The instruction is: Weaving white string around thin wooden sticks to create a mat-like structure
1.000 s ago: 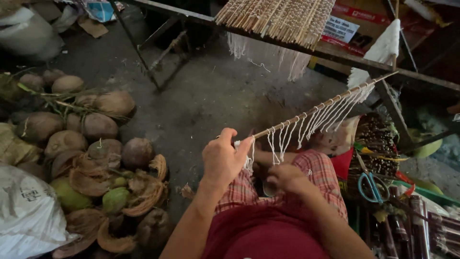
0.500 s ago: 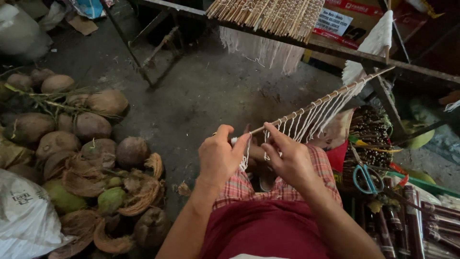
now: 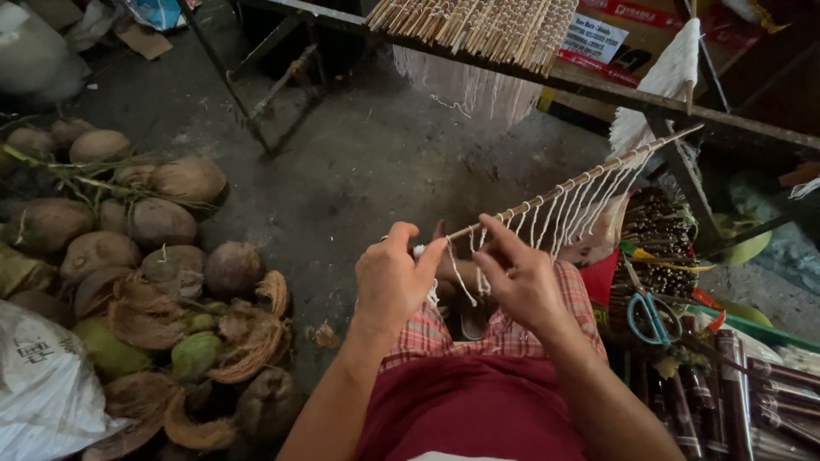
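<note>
— What's nearest the camera?

— The person's lap, in red cloth over a checked garment. Just above it both hands work at a thin stick (image 3: 547,198) strung with white cords (image 3: 547,224).

— How are the hands set?

— The left hand (image 3: 391,277) is closed narrowly around the near end of the stick, thumb and forefinger pinching at a cord there. The right hand (image 3: 523,280) pinches a white cord just beside it, fingers drawn close together, the loop hanging below between the two hands.

— And where does the stick run?

— It slants up and away to the right, from the hands toward a wooden frame, its cords dangling in a row beneath it.

— What lies to the sides?

— On the left, a heap of coconuts and husks (image 3: 145,273) on the concrete floor, with a white sack (image 3: 43,384) at the near corner. On the right, blue-handled scissors (image 3: 651,314) among bundled dark sticks (image 3: 658,243).

— Further off?

— A bench (image 3: 615,85) carries a mat of pale sticks (image 3: 474,26), white threads hanging under its edge.
</note>
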